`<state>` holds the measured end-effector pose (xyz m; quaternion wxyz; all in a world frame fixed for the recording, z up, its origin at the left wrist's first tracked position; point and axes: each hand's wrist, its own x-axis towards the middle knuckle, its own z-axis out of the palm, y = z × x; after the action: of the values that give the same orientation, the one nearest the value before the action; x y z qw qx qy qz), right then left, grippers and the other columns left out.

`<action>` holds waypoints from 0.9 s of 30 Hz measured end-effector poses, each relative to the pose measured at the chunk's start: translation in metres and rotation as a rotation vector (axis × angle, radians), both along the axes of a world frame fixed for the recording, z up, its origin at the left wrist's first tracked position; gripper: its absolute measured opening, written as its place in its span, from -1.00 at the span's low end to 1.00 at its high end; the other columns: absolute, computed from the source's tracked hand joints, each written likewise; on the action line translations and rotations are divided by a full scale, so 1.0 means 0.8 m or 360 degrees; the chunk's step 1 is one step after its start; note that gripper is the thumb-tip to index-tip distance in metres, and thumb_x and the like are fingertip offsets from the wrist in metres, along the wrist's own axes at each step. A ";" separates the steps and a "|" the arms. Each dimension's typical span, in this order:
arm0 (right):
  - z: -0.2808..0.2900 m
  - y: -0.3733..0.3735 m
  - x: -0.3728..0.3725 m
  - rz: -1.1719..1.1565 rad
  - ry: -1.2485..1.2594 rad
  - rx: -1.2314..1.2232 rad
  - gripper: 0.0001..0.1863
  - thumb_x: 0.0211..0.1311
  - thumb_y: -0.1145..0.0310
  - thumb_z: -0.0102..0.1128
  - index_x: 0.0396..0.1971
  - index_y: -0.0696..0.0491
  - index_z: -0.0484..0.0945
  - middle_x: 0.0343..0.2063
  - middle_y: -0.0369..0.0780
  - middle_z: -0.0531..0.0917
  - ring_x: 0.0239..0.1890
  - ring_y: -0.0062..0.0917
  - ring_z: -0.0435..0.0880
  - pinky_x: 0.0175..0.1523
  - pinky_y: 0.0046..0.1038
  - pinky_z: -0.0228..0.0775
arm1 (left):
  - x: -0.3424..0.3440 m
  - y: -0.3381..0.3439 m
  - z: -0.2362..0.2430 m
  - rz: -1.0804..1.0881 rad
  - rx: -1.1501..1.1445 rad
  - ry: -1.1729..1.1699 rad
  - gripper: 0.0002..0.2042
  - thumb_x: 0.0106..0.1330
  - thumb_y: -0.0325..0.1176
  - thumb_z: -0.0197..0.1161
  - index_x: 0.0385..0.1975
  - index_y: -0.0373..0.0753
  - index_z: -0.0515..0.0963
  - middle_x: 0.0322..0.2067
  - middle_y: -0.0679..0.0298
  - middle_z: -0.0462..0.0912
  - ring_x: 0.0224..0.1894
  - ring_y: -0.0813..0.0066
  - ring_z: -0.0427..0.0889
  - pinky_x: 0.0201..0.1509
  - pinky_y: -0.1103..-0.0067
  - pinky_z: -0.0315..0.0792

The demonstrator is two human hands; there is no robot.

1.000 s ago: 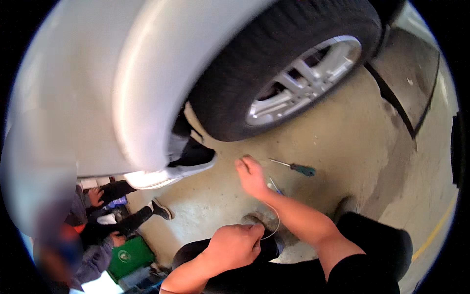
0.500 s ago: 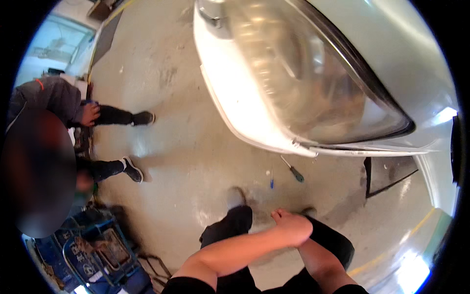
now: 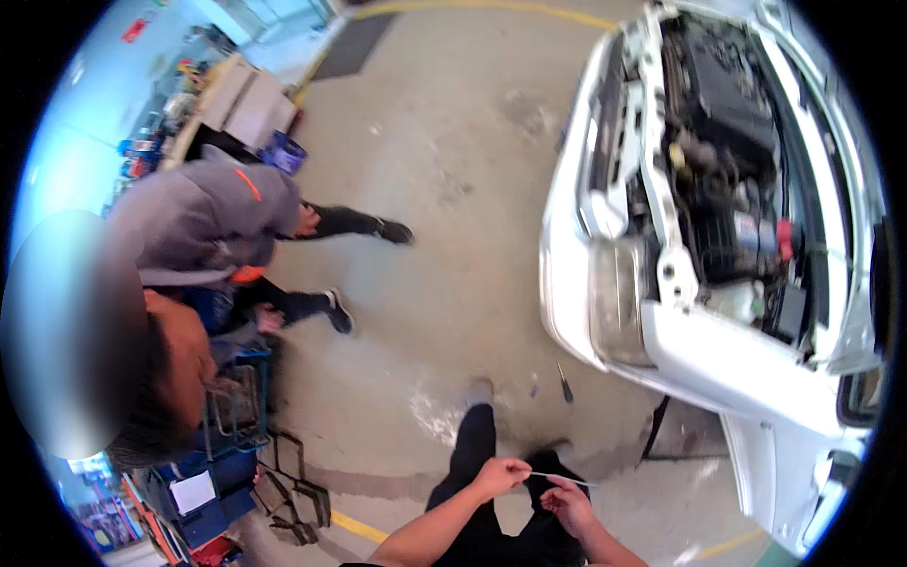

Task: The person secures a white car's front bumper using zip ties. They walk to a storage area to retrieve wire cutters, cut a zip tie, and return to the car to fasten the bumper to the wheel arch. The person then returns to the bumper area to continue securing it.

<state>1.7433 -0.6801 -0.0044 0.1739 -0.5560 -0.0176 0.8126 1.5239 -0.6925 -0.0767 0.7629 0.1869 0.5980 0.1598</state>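
Fingertips of the left hand (image 3: pixel 501 478) pinch a thin pale strand (image 3: pixel 545 474), stretched straight over the dark trousers (image 3: pixel 465 455) to the right hand (image 3: pixel 568 508), whose fingers are half curled, gripping or not I can't tell. Crossed half a second ago, the hands now sit apart, and the white car's (image 3: pixel 699 352) engine bay (image 3: pixel 723 180) has come into view.
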 end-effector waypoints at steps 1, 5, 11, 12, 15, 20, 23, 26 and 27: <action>0.030 0.018 -0.012 0.0015 0.0033 0.0091 -0.63 0.35 0.40 0.04 0.12 0.13 0.45 -0.31 -0.14 0.67 -0.26 -0.43 0.64 -0.04 -0.38 0.48 | -0.015 0.002 0.028 0.0005 0.0017 0.0063 -0.82 0.26 -0.35 0.36 -0.22 -0.27 0.70 -0.46 0.32 0.69 -0.44 0.62 0.61 -0.30 0.60 0.49; 0.128 0.100 -0.091 0.0167 0.0044 0.0372 -0.75 0.36 0.39 0.08 -0.04 0.13 0.54 -0.43 -0.20 0.63 -0.35 -0.48 0.61 -0.17 -0.42 0.47 | -0.077 0.031 0.128 -0.0183 0.0502 0.0362 -0.81 0.22 -0.32 0.37 -0.24 -0.25 0.71 -0.35 0.21 0.75 -0.26 0.48 0.70 -0.11 0.50 0.53; 0.198 0.203 -0.194 0.0065 -0.0243 0.0732 -0.72 0.49 0.18 0.03 -0.27 0.09 0.54 -0.54 -0.30 0.55 -0.49 -0.58 0.52 -0.34 -0.50 0.41 | -0.159 0.142 0.250 -0.0296 0.0888 0.0588 -0.77 0.27 -0.23 0.32 -0.24 -0.25 0.68 -0.37 0.15 0.74 -0.31 0.33 0.70 -0.13 0.42 0.53; 0.211 0.218 -0.208 0.0095 -0.0260 0.0791 -0.72 0.50 0.18 0.02 -0.27 0.09 0.55 -0.55 -0.30 0.54 -0.50 -0.59 0.51 -0.34 -0.51 0.40 | -0.173 0.158 0.267 -0.0254 0.0910 0.0595 -0.75 0.30 -0.18 0.28 -0.28 -0.26 0.67 -0.38 0.13 0.72 -0.33 0.28 0.69 -0.17 0.37 0.52; 0.248 0.268 -0.238 0.0123 -0.0283 0.0913 -0.71 0.52 0.19 -0.02 -0.25 0.10 0.55 -0.55 -0.31 0.53 -0.51 -0.61 0.48 -0.35 -0.54 0.37 | -0.209 0.204 0.291 -0.0166 0.0967 0.0709 -0.74 0.32 -0.16 0.25 -0.33 -0.26 0.64 -0.41 0.12 0.71 -0.35 0.23 0.68 -0.21 0.35 0.51; 0.270 0.367 -0.264 -0.0044 -0.0112 0.1091 -0.69 0.51 0.15 -0.01 -0.26 0.08 0.55 -0.56 -0.34 0.51 -0.51 -0.65 0.46 -0.36 -0.57 0.32 | -0.234 0.286 0.340 0.0041 0.1071 0.0752 -0.72 0.32 -0.14 0.23 -0.27 -0.26 0.63 -0.34 0.09 0.71 -0.28 0.18 0.68 -0.18 0.32 0.52; 0.315 0.470 -0.309 -0.0068 -0.0322 0.1508 -0.68 0.52 0.13 -0.02 -0.31 0.05 0.53 -0.59 -0.38 0.43 -0.51 -0.67 0.40 -0.34 -0.59 0.28 | -0.249 0.344 0.369 -0.0005 0.1175 0.0926 -0.69 0.29 -0.09 0.25 -0.26 -0.24 0.65 -0.31 0.07 0.71 -0.23 0.10 0.68 -0.14 0.28 0.54; 0.400 0.598 -0.345 -0.0324 -0.0210 0.1977 -0.67 0.54 0.12 -0.05 -0.32 0.06 0.50 -0.55 -0.38 0.41 -0.45 -0.68 0.36 -0.26 -0.57 0.25 | -0.271 0.423 0.419 -0.0677 0.1204 0.1097 -0.63 0.26 -0.02 0.28 -0.23 -0.23 0.66 -0.31 0.08 0.71 -0.21 0.06 0.68 -0.12 0.24 0.54; 0.449 0.642 -0.362 -0.0519 -0.0166 0.2068 -0.66 0.54 0.12 -0.06 -0.32 0.07 0.48 -0.52 -0.37 0.41 -0.42 -0.67 0.35 -0.23 -0.56 0.25 | -0.276 0.456 0.443 -0.0782 0.1226 0.1137 -0.61 0.24 0.01 0.28 -0.25 -0.24 0.67 -0.31 0.06 0.70 -0.20 0.04 0.68 -0.12 0.23 0.54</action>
<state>1.4538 -0.1663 0.3548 0.5927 -0.3725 -0.4272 0.5722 1.3029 -0.3274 0.2780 0.4054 0.6268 0.6561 0.1111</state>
